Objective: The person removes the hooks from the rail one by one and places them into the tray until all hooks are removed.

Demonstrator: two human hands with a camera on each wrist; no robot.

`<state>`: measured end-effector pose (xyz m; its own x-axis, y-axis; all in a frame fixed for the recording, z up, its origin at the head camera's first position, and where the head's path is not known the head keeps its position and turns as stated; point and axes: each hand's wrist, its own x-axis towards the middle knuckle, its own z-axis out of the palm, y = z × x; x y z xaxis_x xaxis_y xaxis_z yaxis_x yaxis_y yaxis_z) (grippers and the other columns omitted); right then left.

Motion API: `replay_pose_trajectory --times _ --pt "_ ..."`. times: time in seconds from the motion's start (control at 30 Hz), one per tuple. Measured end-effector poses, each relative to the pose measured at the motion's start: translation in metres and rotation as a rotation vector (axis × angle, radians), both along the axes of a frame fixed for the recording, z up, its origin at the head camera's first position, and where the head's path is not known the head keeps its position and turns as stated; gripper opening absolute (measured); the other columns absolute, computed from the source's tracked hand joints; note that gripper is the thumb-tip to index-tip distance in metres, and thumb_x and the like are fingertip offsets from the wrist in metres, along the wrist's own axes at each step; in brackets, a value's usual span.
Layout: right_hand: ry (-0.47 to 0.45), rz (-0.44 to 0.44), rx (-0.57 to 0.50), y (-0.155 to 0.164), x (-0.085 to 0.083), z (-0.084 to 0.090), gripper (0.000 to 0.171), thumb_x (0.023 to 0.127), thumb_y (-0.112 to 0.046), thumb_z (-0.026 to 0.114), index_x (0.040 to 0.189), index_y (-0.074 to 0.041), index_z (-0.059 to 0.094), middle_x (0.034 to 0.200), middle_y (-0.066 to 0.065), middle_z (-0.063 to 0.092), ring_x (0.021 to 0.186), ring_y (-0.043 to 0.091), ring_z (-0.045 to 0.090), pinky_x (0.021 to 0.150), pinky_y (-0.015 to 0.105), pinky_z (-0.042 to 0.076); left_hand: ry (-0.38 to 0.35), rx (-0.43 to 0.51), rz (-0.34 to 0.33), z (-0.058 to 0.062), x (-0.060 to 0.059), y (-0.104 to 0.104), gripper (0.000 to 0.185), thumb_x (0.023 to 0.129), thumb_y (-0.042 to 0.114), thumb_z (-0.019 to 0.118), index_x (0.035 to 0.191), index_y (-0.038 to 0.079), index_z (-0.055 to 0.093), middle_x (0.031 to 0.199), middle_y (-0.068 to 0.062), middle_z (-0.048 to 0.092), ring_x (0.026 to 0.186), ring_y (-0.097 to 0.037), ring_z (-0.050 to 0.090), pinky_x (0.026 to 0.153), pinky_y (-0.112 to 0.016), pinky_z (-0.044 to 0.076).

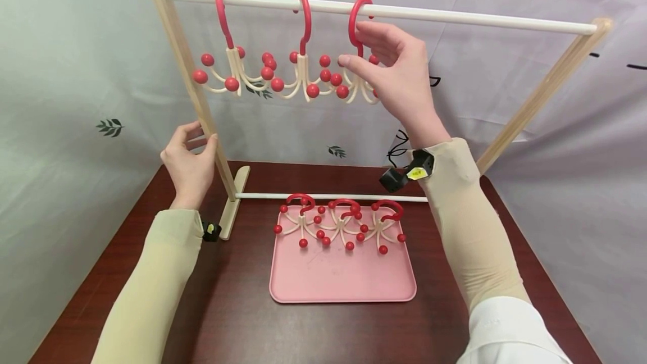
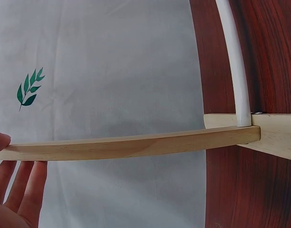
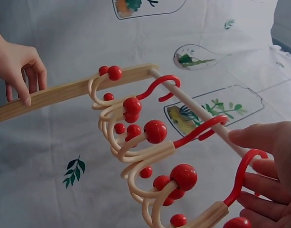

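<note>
Head view: left hand (image 1: 187, 162) grips post (image 1: 176, 35), left; right hand (image 1: 402, 74), thumb spread, is empty beside hanger (image 1: 352, 31), upper centre

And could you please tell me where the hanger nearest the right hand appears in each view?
Head: the hanger is third from the left on the top rail.
Left wrist: not in this picture.
Right wrist: low, mostly right of centre, its red hook beside the right hand.
Shared landmark: the wooden post at the left hand.
</note>
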<state>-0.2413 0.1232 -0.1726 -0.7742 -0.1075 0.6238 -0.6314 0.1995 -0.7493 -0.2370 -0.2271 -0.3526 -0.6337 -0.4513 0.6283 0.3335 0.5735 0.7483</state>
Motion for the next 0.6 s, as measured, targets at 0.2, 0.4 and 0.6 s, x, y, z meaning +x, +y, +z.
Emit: replay_pose_trajectory --times 0.2,0.4,0.6 --pt "0.010 -0.074 -0.047 0.003 -0.005 0.001 0.041 0.084 -0.011 0.086 0.123 -0.007 0.074 0.116 0.005 0.073 0.111 0.013 0.066 0.103 0.025 0.047 0.001 -0.007 0.002 -0.001 0.000 0.000 0.029 0.094 0.020 0.073 0.122 0.013 0.073 0.111 0.000 0.074 0.095 -0.017 0.072 0.078 -0.021 0.059" --pt "0.026 -0.146 -0.110 0.002 0.004 0.008 0.024 0.088 -0.010 0.081 0.112 -0.004 0.078 0.101 0.007 0.075 0.093 0.018 0.070 0.092 0.026 0.054 -0.001 -0.002 0.001 -0.002 -0.001 0.000 0.028 0.094 0.020 0.073 0.122 0.014 0.073 0.111 0.001 0.074 0.095 -0.017 0.072 0.078 -0.021 0.059" --pt "0.052 -0.190 -0.125 0.002 0.017 0.013 0.017 0.090 -0.008 0.078 0.106 -0.001 0.079 0.094 0.006 0.075 0.088 0.018 0.069 0.087 0.025 0.055 0.006 -0.001 -0.002 -0.002 -0.002 0.000 0.028 0.094 0.020 0.074 0.121 0.014 0.073 0.111 0.001 0.075 0.094 -0.016 0.073 0.079 -0.030 0.061"
